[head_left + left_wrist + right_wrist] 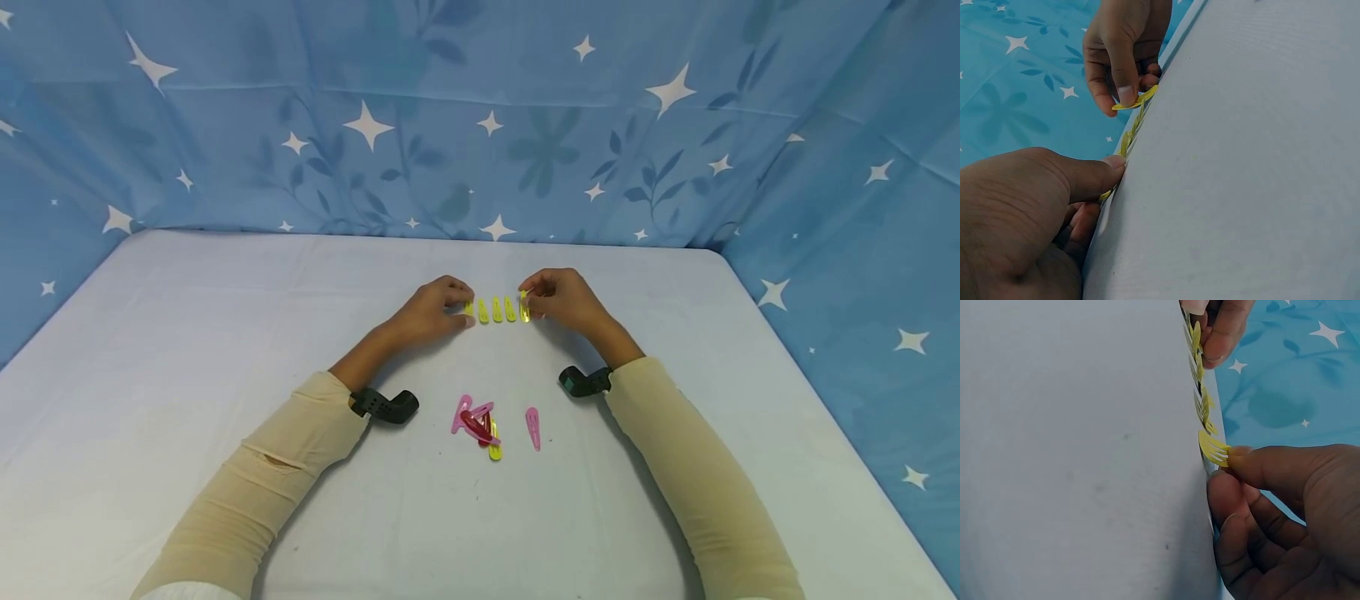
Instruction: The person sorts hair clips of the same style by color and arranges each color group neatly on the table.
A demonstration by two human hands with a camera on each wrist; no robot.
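Observation:
Several yellow snap hair clips [497,310] stand in a short upright row across the far part of the white table. At the row's right end my right hand [566,298] pinches a yellow hair clip [1213,449] between thumb and fingers, tilted up in the right wrist view. My left hand [431,312] is at the other end, thumb and fingertips gripping the leftmost yellow hair clip [468,308], which they partly cover. Nearer me lies a small pile with pink clips [461,412], red clips [476,427] and a yellow clip [495,452].
A single pink clip [533,427] lies right of the pile. White cloth covers the table [225,333], and a blue star-patterned curtain [420,167] hangs along its back and right side. Each wrist wears a black camera [386,407].

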